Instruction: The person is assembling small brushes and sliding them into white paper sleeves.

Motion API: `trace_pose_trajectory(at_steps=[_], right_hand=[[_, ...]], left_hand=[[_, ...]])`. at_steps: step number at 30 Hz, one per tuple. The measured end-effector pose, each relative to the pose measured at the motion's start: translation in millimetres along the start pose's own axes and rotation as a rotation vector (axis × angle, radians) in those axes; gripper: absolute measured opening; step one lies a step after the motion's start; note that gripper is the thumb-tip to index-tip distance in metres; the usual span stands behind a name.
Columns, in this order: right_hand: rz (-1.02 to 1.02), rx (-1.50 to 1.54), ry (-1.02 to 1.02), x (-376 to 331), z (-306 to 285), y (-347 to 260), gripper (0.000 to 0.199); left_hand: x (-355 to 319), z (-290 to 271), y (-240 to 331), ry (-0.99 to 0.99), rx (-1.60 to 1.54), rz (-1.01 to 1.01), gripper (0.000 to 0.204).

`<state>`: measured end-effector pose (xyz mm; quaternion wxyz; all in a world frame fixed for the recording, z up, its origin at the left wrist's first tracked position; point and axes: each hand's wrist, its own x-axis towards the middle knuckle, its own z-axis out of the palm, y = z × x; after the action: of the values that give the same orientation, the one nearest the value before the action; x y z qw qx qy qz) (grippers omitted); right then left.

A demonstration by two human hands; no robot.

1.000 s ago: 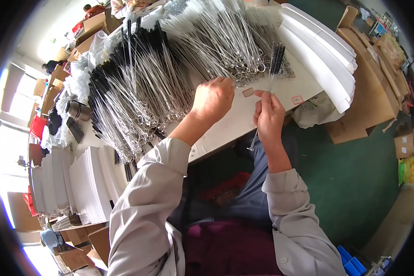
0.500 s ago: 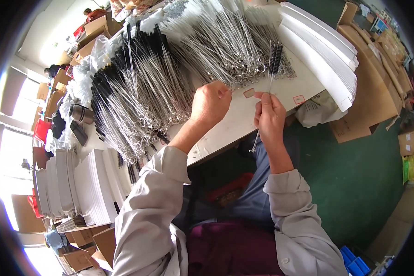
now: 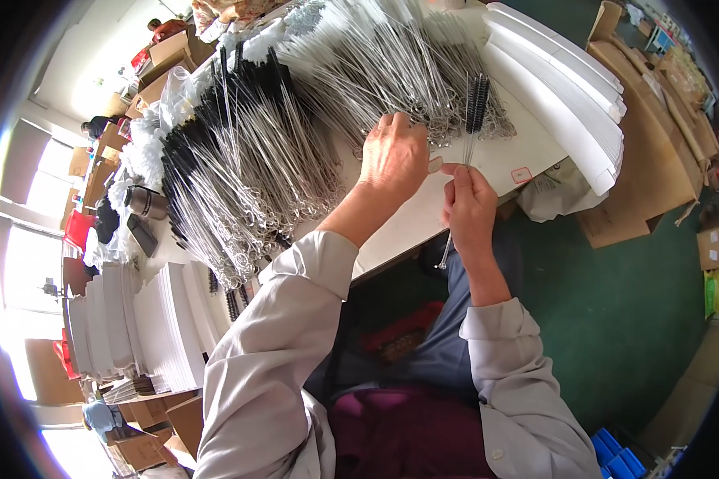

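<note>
My right hand (image 3: 470, 206) is closed around the thin wire handles of a few black-bristled tube brushes (image 3: 477, 104), held upright with the bristles at the top. Their handle ends (image 3: 443, 259) stick out below the fist. My left hand (image 3: 395, 156), back up and fingers curled in, is at the looped ends of the pale-bristled brushes (image 3: 375, 68); what its fingertips pinch, if anything, is hidden. Between the hands, a small pale tag (image 3: 434, 164) lies by my right hand's outstretched finger. Left of my hands lies a dense pile of black-bristled brushes (image 3: 248, 152) with wire loops toward me.
Stacked white card sleeves (image 3: 555, 104) lie on the table's right (image 3: 399, 231), and more white stacks (image 3: 164, 323) stand at left. A dark cup (image 3: 145, 201) sits beyond the black brushes. Cardboard (image 3: 647, 152) leans at right, beside a pale bag (image 3: 555, 191).
My left hand has moved right and farther away, up to the loops of the pale brushes. My right hand stays nearly in place with its brushes.
</note>
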<state>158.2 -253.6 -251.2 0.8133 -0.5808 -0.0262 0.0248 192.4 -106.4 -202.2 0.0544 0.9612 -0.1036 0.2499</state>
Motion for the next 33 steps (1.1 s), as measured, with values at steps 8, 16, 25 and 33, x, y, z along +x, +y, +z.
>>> trace_pose_trajectory(at_steps=[8,16,25,33], right_hand=[[0.109,0.045,0.021,-2,-3,-9,0.032],[0.151,0.258,-0.168,27,15,-33,0.03],[0.303,0.509,-0.299,108,97,-37,0.033],[0.266,0.454,-0.193,121,106,-14,0.037]], left_hand=[[23,-50,1,0.225,-0.341,-0.127,0.005],[72,-117,-34,0.051,-0.789,-0.346,0.018],[88,-146,-45,0.119,-0.9,-0.255,0.026],[94,-196,-50,0.289,-0.969,-0.261,0.017]])
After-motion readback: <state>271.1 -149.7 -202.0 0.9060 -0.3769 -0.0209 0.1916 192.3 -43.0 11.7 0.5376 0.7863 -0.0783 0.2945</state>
